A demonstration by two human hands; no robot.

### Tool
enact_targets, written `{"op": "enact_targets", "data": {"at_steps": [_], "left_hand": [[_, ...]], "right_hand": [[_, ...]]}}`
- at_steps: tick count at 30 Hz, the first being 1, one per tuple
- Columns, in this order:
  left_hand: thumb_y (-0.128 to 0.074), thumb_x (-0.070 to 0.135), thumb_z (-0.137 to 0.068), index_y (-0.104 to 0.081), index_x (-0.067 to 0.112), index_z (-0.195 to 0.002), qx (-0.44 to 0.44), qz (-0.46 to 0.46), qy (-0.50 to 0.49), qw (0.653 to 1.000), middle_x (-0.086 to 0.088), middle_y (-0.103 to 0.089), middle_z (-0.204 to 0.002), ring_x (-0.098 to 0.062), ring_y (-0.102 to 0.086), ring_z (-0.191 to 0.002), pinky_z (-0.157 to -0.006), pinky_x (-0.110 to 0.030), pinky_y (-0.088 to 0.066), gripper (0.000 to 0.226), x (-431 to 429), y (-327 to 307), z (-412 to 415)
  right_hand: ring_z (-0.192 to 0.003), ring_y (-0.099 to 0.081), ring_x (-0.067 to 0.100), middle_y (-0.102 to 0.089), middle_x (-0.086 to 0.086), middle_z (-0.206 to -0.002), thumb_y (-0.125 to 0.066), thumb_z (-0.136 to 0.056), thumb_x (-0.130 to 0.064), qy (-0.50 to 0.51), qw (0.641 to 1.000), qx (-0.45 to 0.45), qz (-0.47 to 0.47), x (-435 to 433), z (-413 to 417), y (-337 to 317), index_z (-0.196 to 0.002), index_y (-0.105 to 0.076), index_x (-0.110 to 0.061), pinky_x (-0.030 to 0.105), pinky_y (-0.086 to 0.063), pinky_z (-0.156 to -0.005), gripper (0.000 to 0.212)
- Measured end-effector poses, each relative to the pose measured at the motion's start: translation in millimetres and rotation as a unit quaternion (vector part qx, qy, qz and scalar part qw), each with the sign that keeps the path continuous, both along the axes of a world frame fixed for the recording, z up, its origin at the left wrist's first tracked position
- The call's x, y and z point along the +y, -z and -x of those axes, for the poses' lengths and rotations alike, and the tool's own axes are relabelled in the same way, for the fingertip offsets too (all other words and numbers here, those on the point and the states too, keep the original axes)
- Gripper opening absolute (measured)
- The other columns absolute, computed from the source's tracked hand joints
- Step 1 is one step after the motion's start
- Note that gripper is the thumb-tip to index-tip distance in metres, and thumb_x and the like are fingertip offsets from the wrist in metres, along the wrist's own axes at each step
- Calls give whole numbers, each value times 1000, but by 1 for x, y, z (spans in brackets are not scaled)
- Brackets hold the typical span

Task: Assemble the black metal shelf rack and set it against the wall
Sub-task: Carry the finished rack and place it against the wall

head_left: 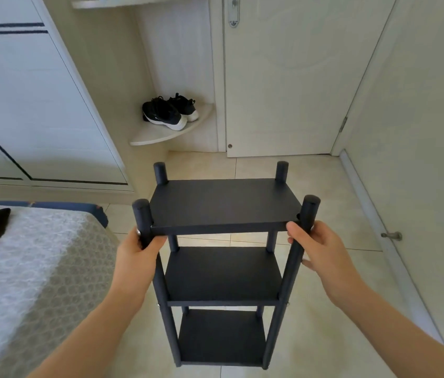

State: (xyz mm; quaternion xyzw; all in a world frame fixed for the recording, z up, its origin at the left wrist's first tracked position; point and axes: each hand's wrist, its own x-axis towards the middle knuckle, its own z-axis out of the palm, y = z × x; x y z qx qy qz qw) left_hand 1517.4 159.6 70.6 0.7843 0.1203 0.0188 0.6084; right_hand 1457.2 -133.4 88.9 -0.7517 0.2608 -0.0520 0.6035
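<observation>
Three-tier black shelf rack (225, 203) held upright in both hands over the tiled floor (332, 301).

Its long axis runs vertical, four posts pointing up and the shelves level, their long edges crosswise to the person. The left hand (136, 255) grips the near-left post just under the top shelf; the right hand (316, 246) curls around the near-right post, thumb on the shelf edge. The rack sits between the bed (24, 268) and the right wall (420, 132), facing the closed door (283, 91).

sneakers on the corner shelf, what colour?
Black with white soles: the sneakers on the corner shelf, head view.
</observation>
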Motion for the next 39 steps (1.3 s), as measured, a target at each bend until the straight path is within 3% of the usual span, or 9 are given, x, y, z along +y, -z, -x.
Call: {"op": "enact_targets", "data": {"at_steps": [5,11,14,16,18,23,28,32,39], "left_hand": [[-65,13,-94,-64,31,-93,27,14,11,999,5,-69,-88,-10,-63,-87,-70,-24,-44,18,14,-103,22],[-56,9,-91,-60,18,-93,85,66,38,993,-7,-57,-93,-19,-52,-91,-77,-31,-42,10,33,-209,54],[-58,28,-74,-65,31,-85,109,102,42,988,1,-58,-94,-14,-53,-91,-80,-32,-41,14,44,-253,73],[-65,30,-80,-72,44,-87,116,121,49,985,17,-70,-94,-5,-64,-92,-84,-30,-45,17,54,-271,88],[-68,34,-92,-71,46,-98,108,134,40,984,25,-73,-101,4,-67,-96,-89,-31,-46,14,62,-280,100],[-71,49,-88,-66,36,-101,133,135,-32,981,12,-73,-104,-8,-63,-105,-100,-39,-46,20,72,-292,119],[-73,44,-88,-71,45,-86,136,153,-21,979,22,-74,-88,-6,-65,-97,-87,-31,-46,4,79,-290,141],[-73,42,-89,-71,56,-77,134,155,0,979,27,-73,-87,4,-68,-87,-82,-26,-46,18,70,-290,144],[-75,41,-88,-69,37,-94,163,163,5,973,23,-74,-90,-6,-65,-101,-80,-25,-45,10,41,-278,109]], "right_hand": [[-94,-64,27,-62,16,-100,-69,-64,-73,16,997,39,-61,16,13,-89,-96,-62,-20,48,-59,-79,62],[-101,-61,35,-60,22,-107,-69,-81,-55,48,996,55,-59,39,36,-186,-97,-61,-18,58,-53,-91,41],[-102,-60,39,-58,25,-107,-69,-85,-50,61,995,53,-59,52,52,-226,-98,-61,-14,60,-52,-91,39],[-101,-60,38,-58,24,-105,-69,-85,-47,69,994,54,-65,62,66,-245,-95,-62,-16,60,-52,-90,34],[-101,-60,37,-59,24,-105,-70,-86,-45,77,993,58,-74,73,80,-261,-93,-64,-18,59,-52,-91,28],[-102,-60,35,-61,22,-108,-69,-88,-42,85,992,55,-74,90,108,-289,-98,-63,-17,57,-51,-95,28],[-103,-61,33,-63,19,-110,-67,-89,-44,118,989,58,-71,100,140,-292,-92,-60,-23,53,-52,-95,22],[-106,-58,34,-61,21,-115,-68,-87,-44,154,983,65,-78,97,151,-289,-83,-58,-26,54,-52,-95,21],[-85,-61,20,-65,13,-103,-68,-87,-44,199,975,64,-79,71,137,-275,-85,-59,-25,36,-52,-81,21]]}}
